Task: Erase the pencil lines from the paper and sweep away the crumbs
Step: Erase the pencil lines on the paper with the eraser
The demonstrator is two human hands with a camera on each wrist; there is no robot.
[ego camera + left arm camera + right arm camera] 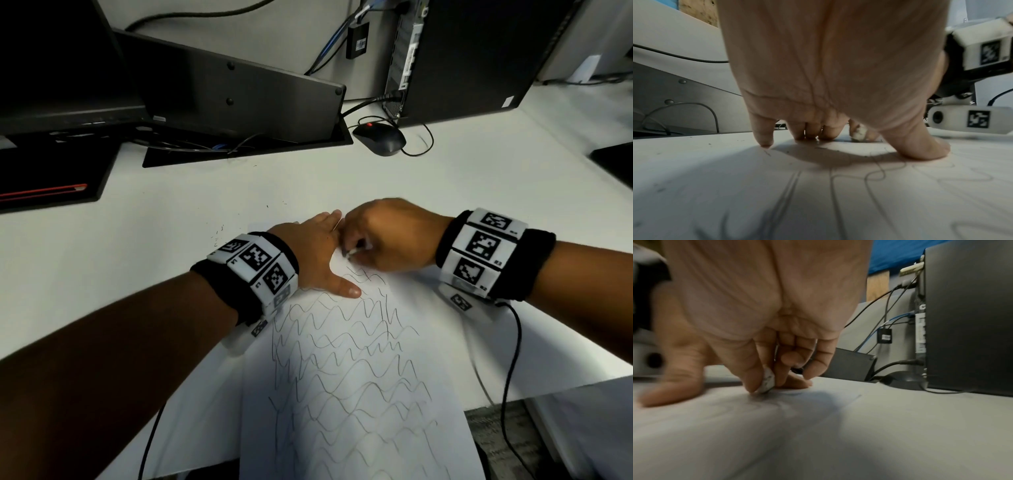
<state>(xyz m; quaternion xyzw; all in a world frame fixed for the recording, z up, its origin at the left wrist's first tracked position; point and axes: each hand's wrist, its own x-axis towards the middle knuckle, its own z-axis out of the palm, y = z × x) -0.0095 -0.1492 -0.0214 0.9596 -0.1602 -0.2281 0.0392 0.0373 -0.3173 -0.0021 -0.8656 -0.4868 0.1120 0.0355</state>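
Two monitors at far left: black monitor [58,61] cut off by the frame, second dark panel [222,89] leaning beside it over a cable tray [246,147]. Red-striped monitor base [51,178] on the white desk [137,222] below. Dark eraser crumbs [216,236] scattered on the desk just left of the sheet's far corner.

Left hand [317,251] flat on the far end of the paper [442,346], fingers straight and spread, thumb out over the topmost pencil lines [342,359]; fingertips [764,141] pressing down in the left wrist view. Wavy lines covering most of the sheet toward the near edge, which hangs past the desk and runs out of frame.

Right hand [383,234] just beside the left, touching it at the fingers, pinching a small white eraser [767,382] against the paper's far end. Eraser mostly hidden in the head view; right wrist view blurred, lines there hard to read.

Further right: black mouse [379,138] and upright computer tower [479,58] with cables behind.
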